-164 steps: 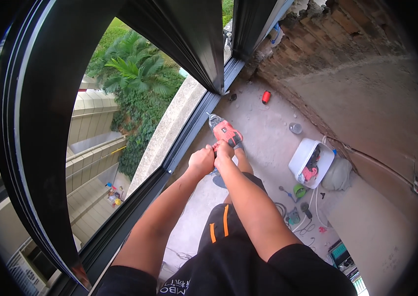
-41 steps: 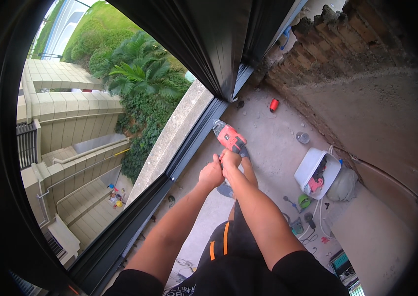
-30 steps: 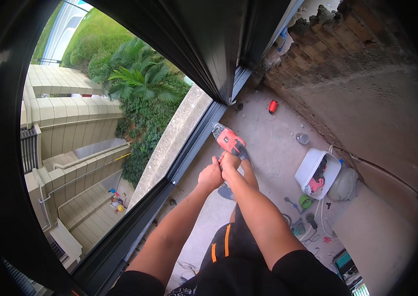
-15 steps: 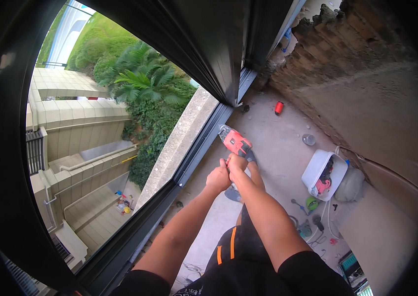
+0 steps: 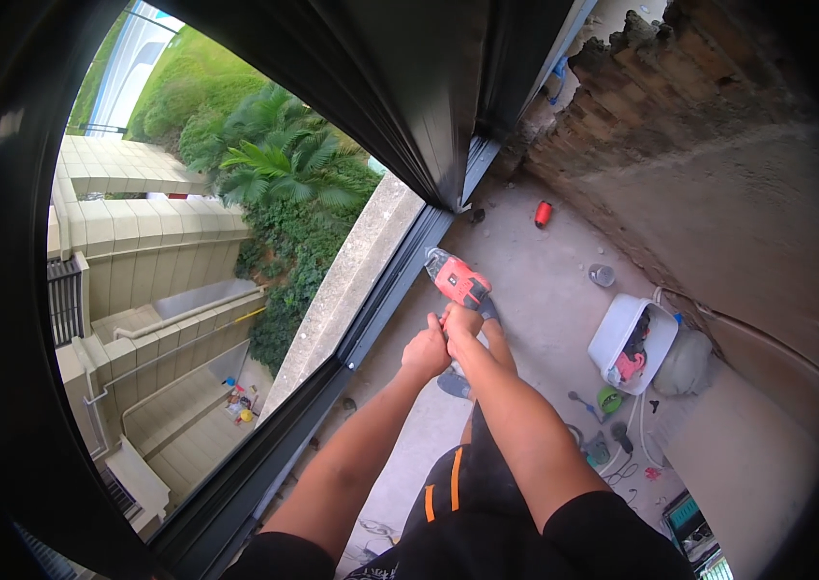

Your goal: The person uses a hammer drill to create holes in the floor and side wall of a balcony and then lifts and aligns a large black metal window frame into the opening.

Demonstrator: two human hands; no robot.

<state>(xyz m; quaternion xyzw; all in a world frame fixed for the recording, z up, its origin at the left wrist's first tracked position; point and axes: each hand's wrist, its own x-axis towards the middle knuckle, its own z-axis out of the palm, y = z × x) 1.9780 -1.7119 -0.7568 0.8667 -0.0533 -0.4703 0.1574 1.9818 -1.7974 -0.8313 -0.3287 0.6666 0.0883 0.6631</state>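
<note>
A red power drill (image 5: 458, 280) with a grey nose is held out in front of me, its nose toward the lower track of the dark window frame (image 5: 398, 259). My right hand (image 5: 463, 322) is closed around its grip. Just beside it, my left hand (image 5: 425, 350) is closed too, pressed against the right one at the drill's rear end; the fingers' undersides are hidden. Whether the nose touches the track, I cannot tell.
Beyond the window frame is a drop to a lower courtyard (image 5: 197, 406). A red cylinder (image 5: 543, 214), a clear cup (image 5: 602, 275) and a white tub (image 5: 612, 333) of tools lie on the floor to my right. Loose cords and tools lie near a rough brick wall (image 5: 680, 126).
The view has shifted very slightly, so the drill and floor items sit a little further left in the picture. Both hands keep the same hold.
</note>
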